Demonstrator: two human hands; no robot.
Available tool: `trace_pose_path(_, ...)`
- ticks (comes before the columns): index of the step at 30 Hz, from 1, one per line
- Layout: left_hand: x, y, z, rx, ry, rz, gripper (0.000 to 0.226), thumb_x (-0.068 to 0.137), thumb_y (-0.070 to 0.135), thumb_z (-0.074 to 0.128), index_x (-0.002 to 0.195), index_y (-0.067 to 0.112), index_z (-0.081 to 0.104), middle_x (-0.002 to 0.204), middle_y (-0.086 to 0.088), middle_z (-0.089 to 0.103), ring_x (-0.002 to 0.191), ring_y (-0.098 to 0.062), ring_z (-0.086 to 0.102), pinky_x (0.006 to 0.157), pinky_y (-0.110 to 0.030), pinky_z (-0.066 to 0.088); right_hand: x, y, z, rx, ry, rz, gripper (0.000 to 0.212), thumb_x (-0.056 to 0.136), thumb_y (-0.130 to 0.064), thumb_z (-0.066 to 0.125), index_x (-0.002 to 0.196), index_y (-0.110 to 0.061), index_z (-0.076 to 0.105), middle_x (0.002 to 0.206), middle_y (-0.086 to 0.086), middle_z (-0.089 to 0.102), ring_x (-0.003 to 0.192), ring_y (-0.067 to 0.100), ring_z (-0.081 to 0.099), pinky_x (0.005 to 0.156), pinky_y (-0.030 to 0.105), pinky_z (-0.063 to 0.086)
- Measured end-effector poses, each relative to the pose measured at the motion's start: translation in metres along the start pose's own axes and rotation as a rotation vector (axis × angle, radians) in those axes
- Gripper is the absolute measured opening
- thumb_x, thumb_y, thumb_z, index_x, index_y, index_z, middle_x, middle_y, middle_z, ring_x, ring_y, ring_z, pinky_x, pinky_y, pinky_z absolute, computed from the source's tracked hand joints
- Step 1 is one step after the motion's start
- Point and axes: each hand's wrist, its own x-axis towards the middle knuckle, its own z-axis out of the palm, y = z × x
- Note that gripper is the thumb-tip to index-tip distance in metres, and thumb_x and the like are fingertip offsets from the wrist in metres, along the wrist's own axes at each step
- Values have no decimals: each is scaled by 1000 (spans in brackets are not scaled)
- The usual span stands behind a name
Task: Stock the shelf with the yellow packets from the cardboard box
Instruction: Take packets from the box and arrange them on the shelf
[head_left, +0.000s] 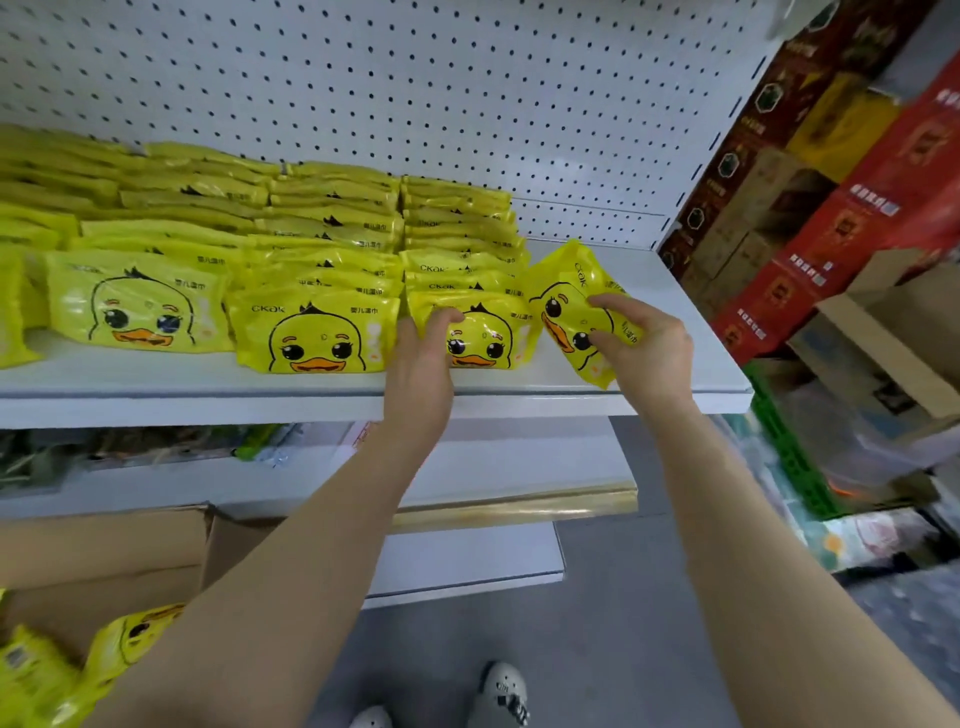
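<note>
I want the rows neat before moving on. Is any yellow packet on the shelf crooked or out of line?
One is: the packet at the right end of the shelf is tilted, its duck face turned sideways, gripped by the right hand. The left hand rests on the front packet of the neighbouring row, which stands straight like the others.
</note>
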Motion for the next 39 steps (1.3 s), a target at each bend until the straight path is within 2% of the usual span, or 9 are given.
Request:
trace_pose_path(2,2,2,7,48,32,10,61,82,-11,56,128,29,48,126,-17,41,102,-36,55,72,-38,49,12,0,3,13,-2,-9,37,78,-15,71,103,-42,71,107,-5,69,92,18,62,86,34,51)
trace_pose_path(6,2,5,18,100,132,31,62,78,-15,59,127,22,54,145,-28,28,136,-42,30,100,-42,44,39,1,6,41,-28,-75,36,79,-16,72,105,-40,70,111,-4,69,99,17,61,89,31,48)
trace_pose_path(11,2,16,27,188,269,126,61,76,-19,53,127,13,57,155,-24,14,145,-39,12,114,-47,27,75,5,11,116,-87,-141,35,79,-15,72,105,-38,71,113,-5,68,104,14,60,92,29,47)
trace_pose_path(17,29,62,38,172,290,235,63,68,-19,52,123,11,62,140,-18,45,132,-37,40,97,-44,47,120,25,6,140,-142,-217,38,79,-15,72,110,-37,69,117,-5,68,106,11,59,88,19,40)
trace_pose_path(21,65,116,55,13,253,183,55,79,-9,49,128,12,58,133,-11,50,115,-25,54,85,-32,47,151,52,-3,74,-171,-240,39,77,-20,72,111,-38,69,118,-7,68,107,16,60,94,28,44)
trace_pose_path(28,108,154,148,-3,-170,-120,50,91,2,48,139,11,41,139,-11,41,123,-30,46,98,-37,40,204,99,-2,-84,-279,-253,39,76,-14,73,109,-35,71,122,-8,66,110,19,60,96,32,46)
trace_pose_path(31,119,140,176,9,-175,-205,55,89,0,47,141,12,37,144,-13,31,125,-32,44,99,-37,39,226,114,13,-93,-341,-254,41,77,-7,68,102,-40,70,124,-10,65,87,19,63,85,31,51)
trace_pose_path(35,138,124,192,-21,-150,-270,60,92,3,48,148,16,29,154,-14,20,136,-30,33,107,-33,31,254,120,35,-32,-421,-250,47,82,2,60,103,-39,70,128,-6,58,115,13,53,82,19,42)
trace_pose_path(39,159,117,205,-71,-74,-274,61,88,-1,48,146,13,33,150,-16,28,137,-29,32,106,-32,32,279,117,48,-40,-452,-305,57,79,11,48,107,-32,71,116,0,47,104,14,49,85,21,43)
